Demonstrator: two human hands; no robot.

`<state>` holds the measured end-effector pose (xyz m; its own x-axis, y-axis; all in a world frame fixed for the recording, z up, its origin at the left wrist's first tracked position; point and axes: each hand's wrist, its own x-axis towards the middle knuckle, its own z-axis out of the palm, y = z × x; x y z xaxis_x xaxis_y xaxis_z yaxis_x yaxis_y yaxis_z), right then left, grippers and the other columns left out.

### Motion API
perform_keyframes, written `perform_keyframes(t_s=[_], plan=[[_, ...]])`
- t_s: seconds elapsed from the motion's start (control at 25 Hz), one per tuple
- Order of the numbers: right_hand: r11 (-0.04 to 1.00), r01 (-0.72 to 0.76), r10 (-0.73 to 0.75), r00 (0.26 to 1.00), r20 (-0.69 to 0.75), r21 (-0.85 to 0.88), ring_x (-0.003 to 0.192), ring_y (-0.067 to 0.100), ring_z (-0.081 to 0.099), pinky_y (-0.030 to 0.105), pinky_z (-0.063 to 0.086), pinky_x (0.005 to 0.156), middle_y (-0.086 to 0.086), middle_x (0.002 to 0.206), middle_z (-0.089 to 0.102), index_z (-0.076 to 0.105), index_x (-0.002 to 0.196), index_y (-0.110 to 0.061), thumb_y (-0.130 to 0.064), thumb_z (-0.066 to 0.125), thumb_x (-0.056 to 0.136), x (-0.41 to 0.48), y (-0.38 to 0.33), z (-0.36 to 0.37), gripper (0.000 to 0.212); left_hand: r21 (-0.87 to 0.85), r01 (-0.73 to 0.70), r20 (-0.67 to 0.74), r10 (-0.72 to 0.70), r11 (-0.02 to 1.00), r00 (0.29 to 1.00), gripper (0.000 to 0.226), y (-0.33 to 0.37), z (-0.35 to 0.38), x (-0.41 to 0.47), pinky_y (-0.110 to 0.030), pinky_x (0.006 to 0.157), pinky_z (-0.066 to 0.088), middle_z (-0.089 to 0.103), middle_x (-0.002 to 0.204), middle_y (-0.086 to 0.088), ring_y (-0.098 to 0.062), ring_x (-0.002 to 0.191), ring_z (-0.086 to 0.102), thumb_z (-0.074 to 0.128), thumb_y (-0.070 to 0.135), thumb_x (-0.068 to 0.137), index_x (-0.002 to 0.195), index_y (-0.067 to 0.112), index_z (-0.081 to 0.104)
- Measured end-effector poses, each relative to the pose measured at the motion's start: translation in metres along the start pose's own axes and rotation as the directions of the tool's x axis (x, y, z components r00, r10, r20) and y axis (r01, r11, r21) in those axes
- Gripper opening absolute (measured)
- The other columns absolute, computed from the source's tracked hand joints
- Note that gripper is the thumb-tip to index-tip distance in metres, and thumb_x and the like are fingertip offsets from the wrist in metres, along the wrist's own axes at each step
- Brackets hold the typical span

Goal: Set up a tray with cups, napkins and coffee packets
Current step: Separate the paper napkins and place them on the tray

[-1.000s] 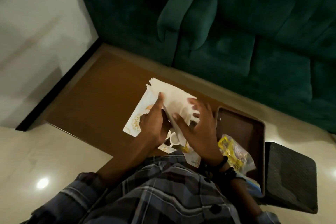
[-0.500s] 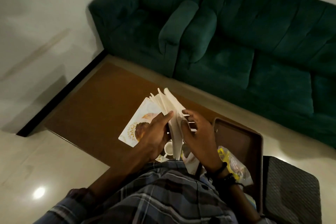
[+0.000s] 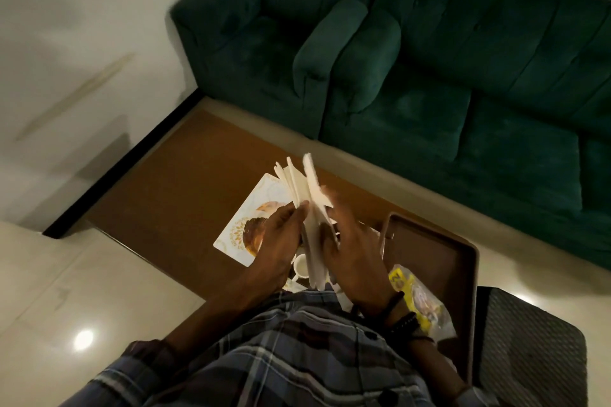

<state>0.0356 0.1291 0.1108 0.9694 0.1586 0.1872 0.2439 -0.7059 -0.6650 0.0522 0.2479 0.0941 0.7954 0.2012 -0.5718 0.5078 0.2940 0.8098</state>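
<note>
A person in a plaid shirt [image 3: 297, 357] stands over a low brown table [image 3: 172, 195] and holds a bunch of white napkins [image 3: 307, 188] up on edge between both hands, above the table and just left of the tray. The tops of the napkins fan out like pages. The left hand [image 3: 281, 238] pinches the bunch from the left side, thumb on top and fingers tucked under. The right hand [image 3: 350, 254] holds the other side with its fingers a little spread - they are blurry, so I can't tell how tight they are. A small white cup [image 3: 301, 266] sits on the table right under the napkins, beside a printed card [image 3: 246, 225]. The brown tray [image 3: 476, 274] lies to the right, with a yellow packet bag [image 3: 416, 297] in it. Behind the table is a green sofa [image 3: 429, 76] - and a dark woven seat [image 3: 529, 340] is next to the tray.
</note>
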Motion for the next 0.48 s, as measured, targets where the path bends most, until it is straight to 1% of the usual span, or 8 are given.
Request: perform_keyframes(t_s=[0.04,0.08,0.16,0.24,0.28,0.36,0.4,0.48], plan=[[1.000,0.009,-0.010,0.998,0.058,0.012,0.084,0.019,0.070,0.026,0.054,0.078,0.005,0.106,0.073,0.037,0.145,-0.029,-0.019,0.052,0.095,-0.001,0.000,0.000,0.053,0.022,0.004,-0.017,-0.003,1.000,1.000,0.031,0.000,0.003,-0.001,-0.050,0.099,0.050,0.067,0.117,-0.019,-0.035,0.108,0.064,0.053,0.028,0.096,0.113,0.006,0.066],[0.999,0.006,-0.009,0.996,0.086,0.033,0.084,0.020,0.070,0.028,0.054,0.079,0.005,0.109,0.072,0.034,0.146,-0.029,-0.019,0.052,0.096,-0.001,0.002,-0.001,0.054,0.040,0.006,-0.030,-0.005,0.999,1.000,0.032,0.000,0.005,-0.002,-0.051,0.100,0.049,0.067,0.118,-0.018,-0.035,0.109,0.063,0.053,0.030,0.096,0.114,0.008,0.066],[0.995,-0.042,0.033,0.995,0.097,0.090,0.086,0.024,0.071,0.038,0.058,0.080,0.007,0.116,0.070,0.034,0.146,-0.027,-0.013,0.054,0.094,0.000,0.009,-0.004,0.058,0.041,0.002,-0.031,-0.001,0.999,1.000,0.032,-0.001,0.005,-0.003,-0.052,0.100,0.049,0.066,0.119,-0.014,-0.033,0.111,0.062,0.055,0.033,0.095,0.115,0.011,0.067],[0.989,-0.086,0.076,0.993,0.087,0.124,0.094,0.027,0.070,0.046,0.058,0.081,0.010,0.120,0.068,0.033,0.146,-0.026,-0.009,0.056,0.093,0.001,0.012,-0.007,0.060,0.041,-0.038,-0.037,0.039,0.998,0.999,0.029,-0.004,0.006,-0.005,-0.053,0.099,0.050,0.067,0.118,-0.015,-0.034,0.110,0.063,0.056,0.027,0.095,0.115,0.009,0.067],[0.987,-0.094,0.084,0.993,0.085,0.130,0.097,0.028,0.070,0.046,0.058,0.082,0.010,0.122,0.067,0.032,0.146,-0.026,-0.010,0.057,0.093,0.001,0.014,-0.008,0.061,0.049,-0.071,-0.037,0.073,0.996,0.997,0.027,-0.005,0.006,-0.007,-0.053,0.098,0.051,0.069,0.116,-0.015,-0.034,0.108,0.064,0.057,0.023,0.095,0.115,0.009,0.068],[0.988,-0.085,0.075,0.994,0.084,0.129,0.094,0.026,0.071,0.045,0.060,0.079,0.010,0.119,0.069,0.032,0.146,-0.026,-0.016,0.058,0.093,0.000,0.016,-0.009,0.059,0.091,-0.148,-0.013,0.150,0.985,0.989,0.023,-0.007,0.008,-0.011,-0.053,0.095,0.053,0.072,0.110,-0.011,-0.031,0.103,0.068,0.057,0.020,0.095,0.112,0.012,0.071],[0.988,-0.078,0.067,0.994,0.089,0.131,0.093,0.024,0.072,0.043,0.061,0.078,0.009,0.119,0.070,0.033,0.145,-0.024,-0.021,0.059,0.094,-0.001,0.017,-0.010,0.057,0.112,-0.183,0.006,0.184,0.977,0.983,0.021,-0.007,0.009,-0.013,-0.053,0.094,0.053,0.073,0.107,-0.010,-0.029,0.101,0.069,0.057,0.020,0.095,0.109,0.013,0.072],[0.987,-0.069,0.053,0.992,0.113,0.146,0.095,0.018,0.072,0.040,0.061,0.078,0.004,0.120,0.070,0.041,0.140,-0.020,-0.032,0.058,0.093,-0.002,0.018,-0.011,0.051,0.144,-0.240,0.032,0.238,0.960,0.971,0.020,-0.009,0.010,-0.016,-0.051,0.092,0.055,0.076,0.100,-0.006,-0.026,0.095,0.072,0.056,0.017,0.095,0.105,0.016,0.074]])
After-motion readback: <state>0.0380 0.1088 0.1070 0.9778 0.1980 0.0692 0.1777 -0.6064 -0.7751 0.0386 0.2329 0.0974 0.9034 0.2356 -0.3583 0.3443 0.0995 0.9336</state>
